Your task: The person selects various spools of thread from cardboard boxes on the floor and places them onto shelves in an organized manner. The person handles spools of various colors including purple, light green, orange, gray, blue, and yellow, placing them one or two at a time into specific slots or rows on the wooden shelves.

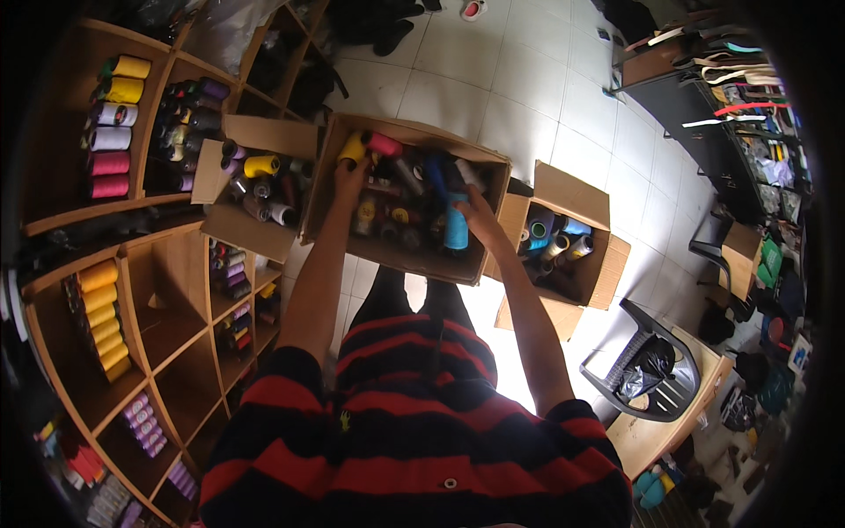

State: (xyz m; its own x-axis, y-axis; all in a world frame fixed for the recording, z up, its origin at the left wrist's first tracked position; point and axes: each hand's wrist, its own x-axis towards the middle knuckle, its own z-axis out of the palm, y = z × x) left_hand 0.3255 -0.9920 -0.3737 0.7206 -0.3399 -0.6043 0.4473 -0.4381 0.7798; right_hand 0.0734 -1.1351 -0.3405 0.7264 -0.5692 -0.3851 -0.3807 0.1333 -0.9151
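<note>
An open cardboard box [400,258] full of thread spools is in front of me. At its far left corner my left hand [351,174] has its fingers closed on a yellow thread spool [353,148]. A pink thread spool [384,144] lies right beside it. On the box's right side my right hand [476,215] grips a light blue thread spool [456,227], which stands roughly upright. A darker blue spool [435,173] is just to its left. Between my hands lie several dark, brown and white spools, partly in shadow.
Wooden shelves [167,352] with rows of spools line the left. Another open carton [255,132] of spools stands left of the box, and a third [572,195] to the right. A black chair [647,361] holding bags sits at the lower right, by a crowded rack [669,114].
</note>
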